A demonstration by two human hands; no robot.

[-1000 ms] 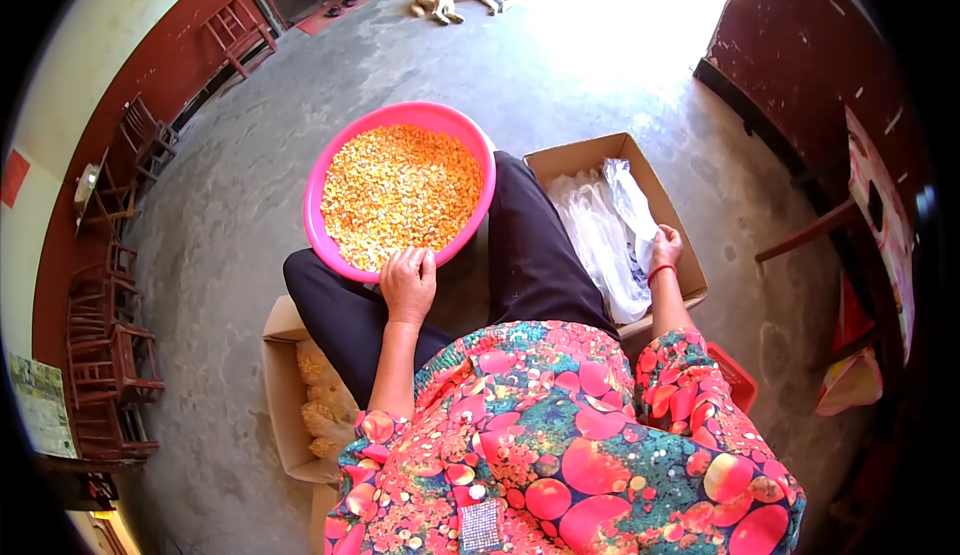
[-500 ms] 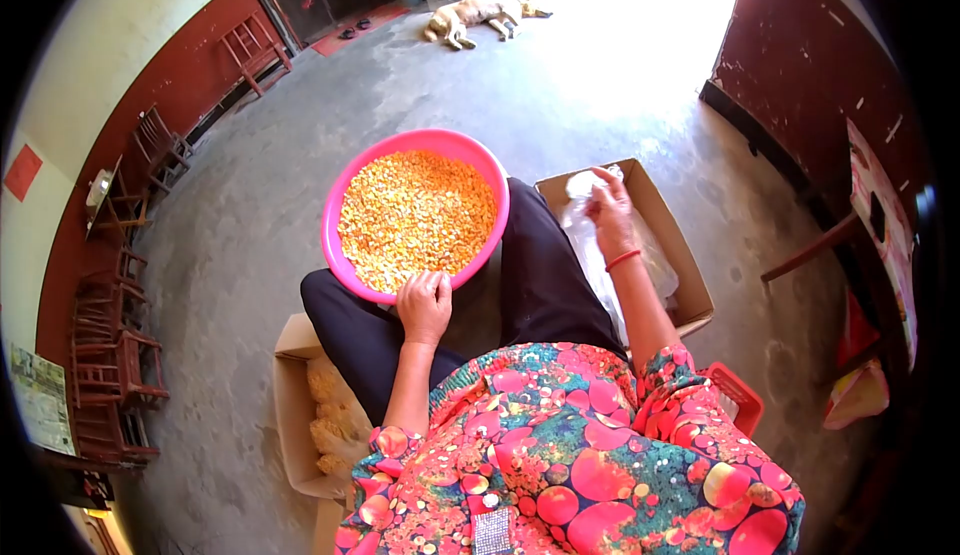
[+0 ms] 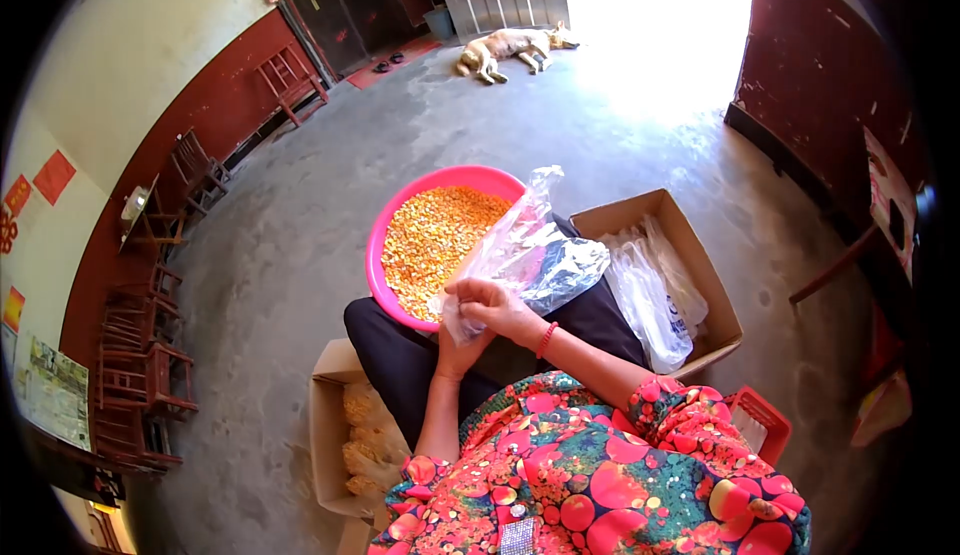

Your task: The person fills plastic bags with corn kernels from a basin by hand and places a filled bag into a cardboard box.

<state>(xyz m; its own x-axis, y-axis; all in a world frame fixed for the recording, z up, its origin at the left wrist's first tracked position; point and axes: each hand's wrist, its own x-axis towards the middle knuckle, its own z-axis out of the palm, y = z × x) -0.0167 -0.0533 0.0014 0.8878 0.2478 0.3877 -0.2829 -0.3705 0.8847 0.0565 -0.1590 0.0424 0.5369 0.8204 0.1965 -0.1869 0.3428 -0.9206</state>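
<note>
A clear plastic bag (image 3: pixel 525 250) stretches up and to the right from my two hands, over the right part of a pink basin (image 3: pixel 376 255) and my thigh. The basin holds yellow corn kernels (image 3: pixel 435 240). My right hand (image 3: pixel 500 310), with a red band at its wrist, pinches the bag's near end. Just beneath it, my left hand (image 3: pixel 460 348) also grips the bag, its fingers partly hidden. A cardboard box (image 3: pixel 715 295) with more plastic bags (image 3: pixel 650 305) stands right of my leg. Another box (image 3: pixel 328 435) at the left holds filled bags (image 3: pixel 370 440).
A red basket (image 3: pixel 765 420) sits beside my right hip. Wooden chairs (image 3: pixel 150 375) line the left wall. A dog (image 3: pixel 510 50) lies on the floor near the bright doorway. A table (image 3: pixel 885 200) stands at the right wall.
My right hand has come from the right box to the basin's near edge with a clear bag. My left hand has left the basin's rim and holds the bag. The view has tilted up.
</note>
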